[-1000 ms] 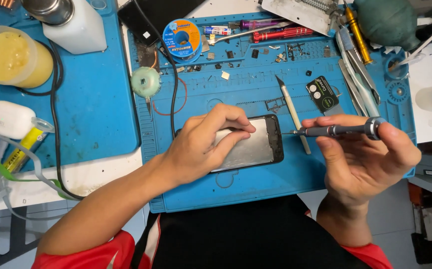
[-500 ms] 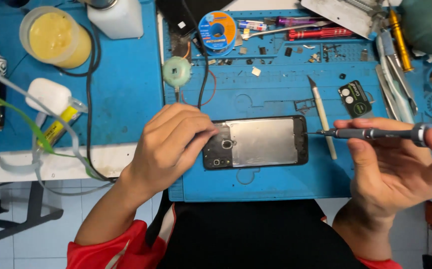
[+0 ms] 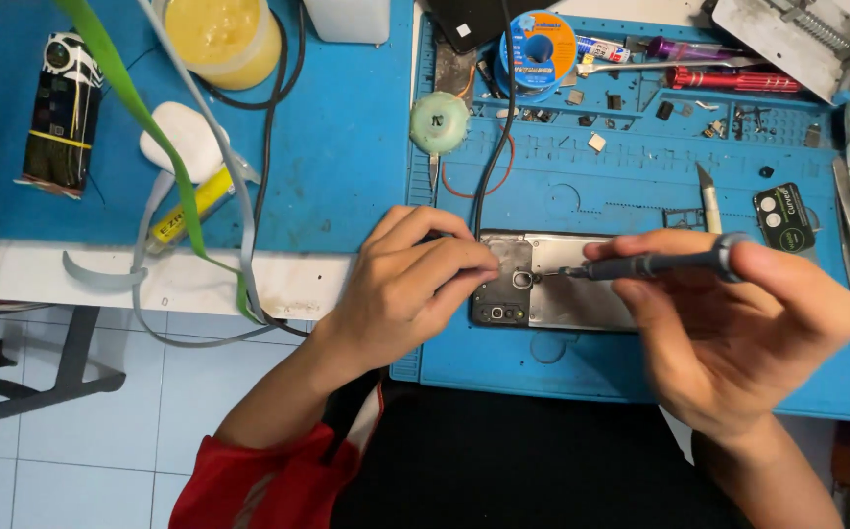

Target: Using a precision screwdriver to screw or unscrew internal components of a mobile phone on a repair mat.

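- Phone (image 3: 562, 294) lies back-up and opened on the blue mat (image 3: 640, 167), near the table's front edge.
- Left hand (image 3: 410, 284) curls over its camera end, fingertips pressing it down.
- Right hand (image 3: 738, 323) is closed around a slim screwdriver (image 3: 650, 264), its tip touching the phone's middle.
- Beyond: a spudger (image 3: 707, 191), camera cover (image 3: 783, 217), solder reel (image 3: 539, 49), red screwdriver (image 3: 733, 80).

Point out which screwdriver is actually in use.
The dark grey screwdriver held in the right hand, tip on the phone. The red one lies unused at the mat's top.
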